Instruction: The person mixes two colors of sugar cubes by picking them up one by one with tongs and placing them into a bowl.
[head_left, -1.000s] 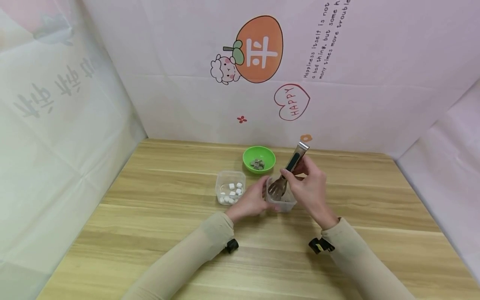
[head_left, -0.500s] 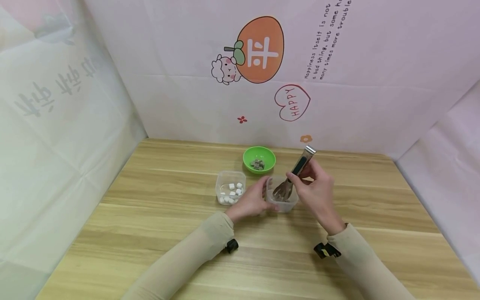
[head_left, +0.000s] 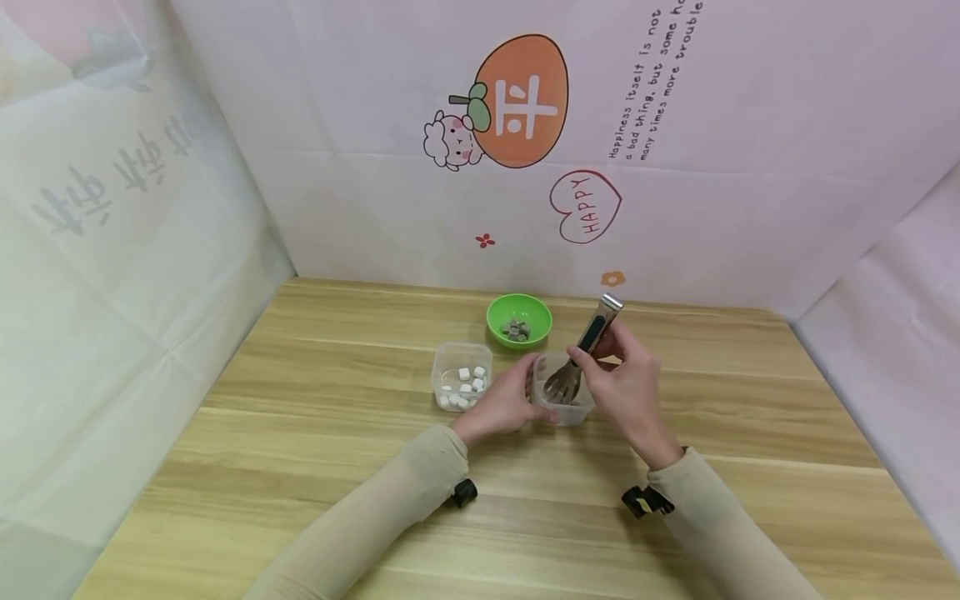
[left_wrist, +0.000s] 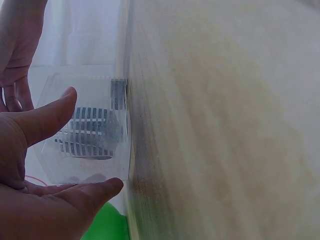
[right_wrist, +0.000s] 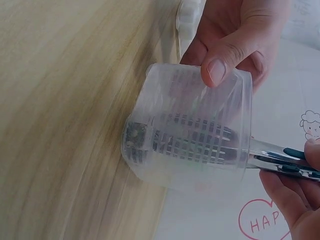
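My left hand (head_left: 504, 406) grips a clear plastic container (right_wrist: 165, 87) at its left side, thumb on the near wall and fingers on the far one. In my right hand (head_left: 632, 392), metal tongs (head_left: 597, 327) with dark green grips are pinched between thumb and fingers. They slant down into the container, their slotted heads inside it near the bottom. At the container's floor, a grey-brown cube (right_wrist: 136, 135) shows through the wall in the right wrist view, beside the tips of the tongs.
Left of my left hand stands a second clear container (head_left: 444, 360) with several white cubes (head_left: 464, 374). A green bowl (head_left: 538, 312) holding several grey-brown cubes (head_left: 516, 330) sits behind, near the cloth backdrop (head_left: 360, 217). Everything stands on a wooden table (head_left: 337, 467).
My right hand has shifted slightly right, then a little back left, and the tongs sit a bit lower in the container. My left hand and the container have stayed in place.
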